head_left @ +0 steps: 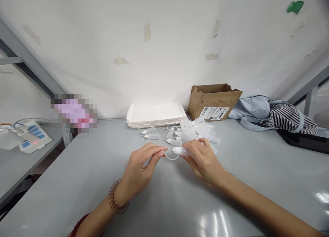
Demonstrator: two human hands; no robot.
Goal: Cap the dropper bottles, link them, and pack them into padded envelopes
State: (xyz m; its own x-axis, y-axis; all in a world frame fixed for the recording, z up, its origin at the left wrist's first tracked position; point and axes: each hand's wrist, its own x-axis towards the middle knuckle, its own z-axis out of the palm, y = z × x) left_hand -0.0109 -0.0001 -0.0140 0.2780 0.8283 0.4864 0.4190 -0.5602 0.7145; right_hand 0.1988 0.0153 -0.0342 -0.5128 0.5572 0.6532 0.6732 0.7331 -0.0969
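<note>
The scene is brightly and mostly evenly lit. Elongated glare is reflected by the glossy grey tabletop (159, 206) at lower right, and a smaller highlight is seen at the right edge. A soft shadow is cast beneath the right forearm (252, 196). Fine edges are washed out in the pile of translucent bottles (194, 129). Small print on the carton label (214, 113) cannot be resolved. A patch at left is obscured by coarse pixelation.

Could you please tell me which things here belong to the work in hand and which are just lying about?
Belonging:
small bottle, in the right hand
white cord, pinched by the left hand
similar loose bottles, probably

Apparently lying about:
cardboard box
white stack, though its use is unclear
blue cloth
striped cloth
</note>
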